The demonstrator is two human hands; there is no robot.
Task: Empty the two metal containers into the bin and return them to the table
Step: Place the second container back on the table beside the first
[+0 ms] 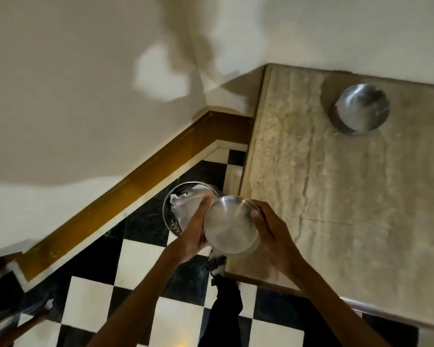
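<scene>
I hold a round metal container between both hands, above the floor just left of the table edge. My left hand grips its left side and my right hand grips its right side. Its shiny inside faces the camera. Below and to the left, a round metal bin stands on the floor with crumpled white paper in it. A second metal container sits on the stone table near the wall, at the far right.
The floor is black and white checkered tile. A brown skirting board runs along the cream wall behind the bin. My dark trouser leg and shoe stand by the table's near corner.
</scene>
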